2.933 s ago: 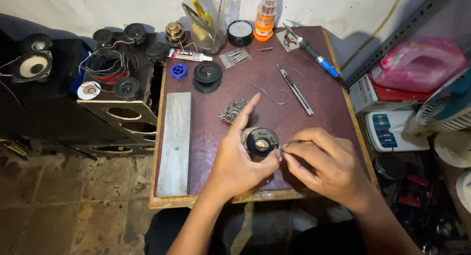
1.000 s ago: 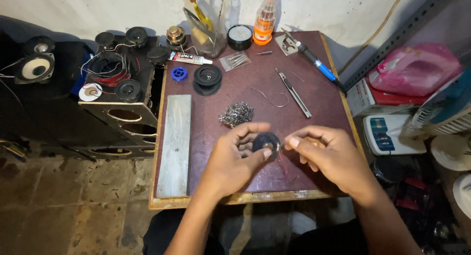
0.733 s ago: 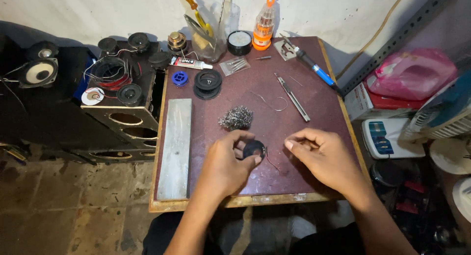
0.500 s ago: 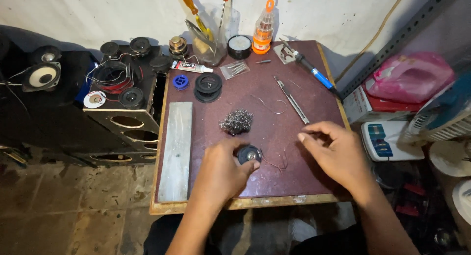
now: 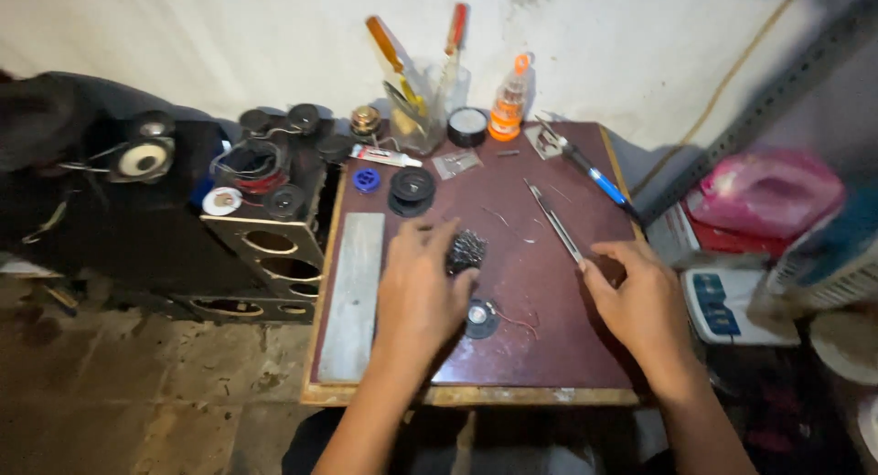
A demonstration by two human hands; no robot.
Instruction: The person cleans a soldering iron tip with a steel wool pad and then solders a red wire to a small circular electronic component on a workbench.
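Small black speaker driver (image 5: 480, 318) lies flat on the maroon bench (image 5: 549, 347), just right of your left hand (image 5: 416, 297), touching or nearly touching the thumb side. Your left fingers (image 5: 430, 237) are spread loose, gripping nothing, tips by the steel wool wad (image 5: 467, 249). Your right hand (image 5: 640, 301) sits well apart to the right, fingers curled, tips at the near end of the metal tweezers (image 5: 553, 221); grip unclear. Left hand is nearer.
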